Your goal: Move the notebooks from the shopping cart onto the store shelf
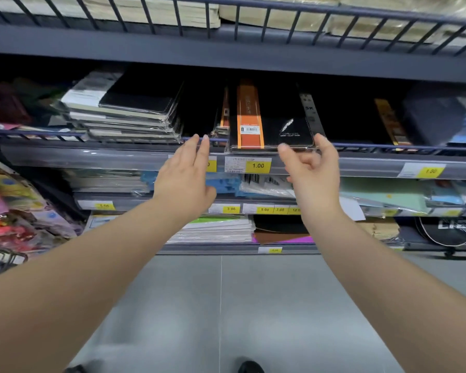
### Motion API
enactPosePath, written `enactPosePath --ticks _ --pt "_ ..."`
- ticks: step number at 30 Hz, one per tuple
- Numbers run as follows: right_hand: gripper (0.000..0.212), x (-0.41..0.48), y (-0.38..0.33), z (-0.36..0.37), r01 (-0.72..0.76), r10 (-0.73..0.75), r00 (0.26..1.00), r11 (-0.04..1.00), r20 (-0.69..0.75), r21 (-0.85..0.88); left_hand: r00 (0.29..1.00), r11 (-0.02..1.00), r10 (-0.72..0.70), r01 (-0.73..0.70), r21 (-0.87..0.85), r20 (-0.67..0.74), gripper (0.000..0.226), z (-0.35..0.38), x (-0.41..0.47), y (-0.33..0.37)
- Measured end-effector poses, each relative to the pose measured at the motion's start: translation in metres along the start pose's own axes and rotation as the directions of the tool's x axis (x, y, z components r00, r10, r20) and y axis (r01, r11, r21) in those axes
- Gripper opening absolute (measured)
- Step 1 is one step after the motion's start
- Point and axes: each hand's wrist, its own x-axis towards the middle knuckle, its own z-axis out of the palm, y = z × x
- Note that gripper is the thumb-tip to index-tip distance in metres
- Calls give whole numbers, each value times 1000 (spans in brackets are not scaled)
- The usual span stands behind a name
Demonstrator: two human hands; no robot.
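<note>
At the bottom of the frame lies grey floor (221, 305), and both bare forearms reach up from the lower corners toward the shelf (361, 164) in the middle. The left hand (184, 173) is flat and open, fingers together, its fingertips at the shelf's front rail just left of centre, holding nothing. The right hand (314, 168) is loosely curled and apart from the left, thumb and fingers spread near the lower right corner of a black notebook (288, 122) with an orange band; whether it touches the wrapper I cannot tell. That notebook sits on the shelf at centre frame, its front edge over the rail, above a yellow price tag (257, 165). The cart barely shows, if at all, at the far left edge. The notebook looks stiff, flat and fairly light, but its clear wrap is probably slippery, so pinching both side edges should serve better than pressing the glossy face. Behind it, more wrapped notebooks are stacked (124, 117) toward the upper left.
</note>
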Motion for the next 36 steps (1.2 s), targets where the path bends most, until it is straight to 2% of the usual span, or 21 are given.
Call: enactPosePath --ticks 1,4,12,16,18,19,21,23,25,27,33,36 --pt "71 -2 4 0 22 -22 1000 1000 -10 -12 1000 1000 -6 6 12 -7 87 -1 2 2" --pt "64 0 8 2 39 -39 998 999 -50 0 1000 995 -25 26 97 -12 89 -1 5 9" --pt "60 29 7 18 11 -15 999 998 -49 -65 999 988 -37 39 149 -22 95 4 4 10" --pt "53 26 12 19 -7 3 997 998 -78 -58 997 978 -59 49 205 43 99 -7 5 10" --pt "44 22 12 15 -35 25 996 993 -91 -115 992 975 -59 33 218 115 99 -19 5 11" --pt "40 18 10 13 -61 51 997 984 -61 -165 985 977 -52 17 211 164 96 -26 2 10" --pt "35 9 3 8 -101 135 986 950 99 -295 959 979 -45 -12 202 279 87 -38 -12 7" --pt "32 -2 -10 4 -94 229 931 901 282 -423 922 969 -57 -41 242 383 78 -54 -34 -2" --pt "27 -13 -28 3 -50 285 871 861 399 -507 902 961 -88 -35 274 422 69 -74 -59 -13" --pt "26 -28 -51 5 9 295 834 838 466 -545 897 973 -132 35 229 421 62 -98 -84 -23" --pt "39 -77 -126 28 313 272 687 725 673 -613 890 961 -278 251 120 361 56 -181 -150 -49" --pt "44 -105 -159 47 532 231 591 608 773 -589 874 927 -370 370 63 315 50 -220 -178 -68"
